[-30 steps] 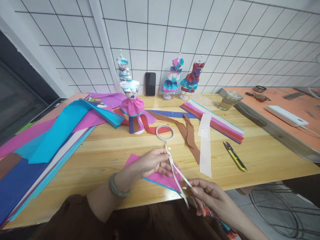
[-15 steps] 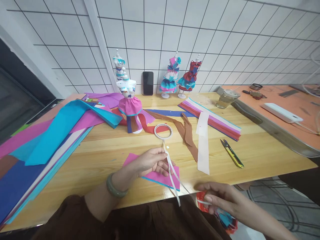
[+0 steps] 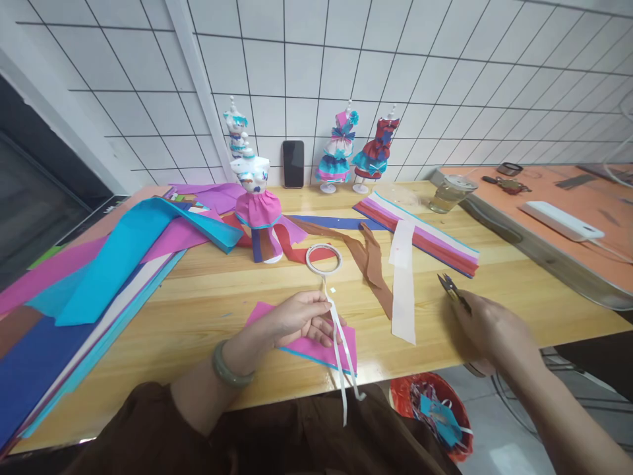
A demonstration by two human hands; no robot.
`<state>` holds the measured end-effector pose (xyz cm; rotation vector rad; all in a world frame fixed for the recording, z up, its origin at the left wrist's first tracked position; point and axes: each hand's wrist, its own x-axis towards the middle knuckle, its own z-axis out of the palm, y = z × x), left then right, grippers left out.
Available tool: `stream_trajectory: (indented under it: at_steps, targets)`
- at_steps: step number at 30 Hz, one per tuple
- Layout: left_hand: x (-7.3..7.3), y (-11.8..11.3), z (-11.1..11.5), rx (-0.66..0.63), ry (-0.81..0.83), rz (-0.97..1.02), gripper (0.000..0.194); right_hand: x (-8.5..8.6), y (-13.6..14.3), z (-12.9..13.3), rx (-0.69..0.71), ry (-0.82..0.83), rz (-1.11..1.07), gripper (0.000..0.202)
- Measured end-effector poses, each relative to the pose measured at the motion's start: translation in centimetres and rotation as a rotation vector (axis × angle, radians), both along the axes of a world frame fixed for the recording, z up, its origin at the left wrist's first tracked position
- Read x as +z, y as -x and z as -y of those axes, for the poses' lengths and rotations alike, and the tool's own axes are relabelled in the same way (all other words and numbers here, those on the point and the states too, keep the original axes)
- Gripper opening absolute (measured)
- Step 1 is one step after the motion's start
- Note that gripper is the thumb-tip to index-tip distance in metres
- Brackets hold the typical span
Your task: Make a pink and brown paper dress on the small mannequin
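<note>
My left hand (image 3: 309, 320) pinches thin white tape strips (image 3: 339, 356) that hang over the table's front edge. The tape runs up to a white tape roll (image 3: 324, 259) on the table. Under that hand lies a pink fabric piece (image 3: 306, 342) with a blue edge. Over at the right, my right hand (image 3: 487, 330) has its fingers round the yellow and black thread snips (image 3: 453, 291), whose blades point away from me; the handles are hidden by the hand.
Dressed mini mannequins (image 3: 257, 191) and a phone (image 3: 293, 163) stand towards the wall. Coloured strips (image 3: 128, 244) cover the left; a pleated stack (image 3: 420, 234) and glass (image 3: 452, 193) are at the right. A red-lined bin (image 3: 459, 422) is below the edge.
My right hand has moved up and right from above the bin to the thread snips and closed round them. The tape ends hang differently; my left hand has stayed in place.
</note>
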<state>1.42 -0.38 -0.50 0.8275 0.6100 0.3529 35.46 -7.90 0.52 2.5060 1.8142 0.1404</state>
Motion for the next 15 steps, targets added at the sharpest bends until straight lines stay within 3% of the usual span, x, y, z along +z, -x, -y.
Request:
stream_trajectory:
  at_steps: [4,7,9,11,15]
  targets:
    - [-0.3,0.1,-0.1,0.010,0.009,-0.009,0.021,-0.5,-0.9,-0.1,-0.037,0.032,0.049,0.025]
    - [-0.3,0.0,-0.1,0.010,0.004,-0.026,0.020,0.3,-1.0,0.2,-0.170,-0.050,-0.116,0.030]
    - [-0.1,0.0,-0.1,0.018,-0.002,-0.042,0.020,1.0,0.2,0.7,-0.241,-0.195,-0.403,0.030]
    - [0.0,-0.1,0.0,0.024,-0.013,-0.052,0.020,1.7,2.6,1.5,-0.249,-0.308,-0.903,0.031]
    - [0.0,-0.1,0.0,0.015,-0.031,-0.061,0.022,2.5,9.5,3.4,-0.160,-0.023,-1.641,0.028]
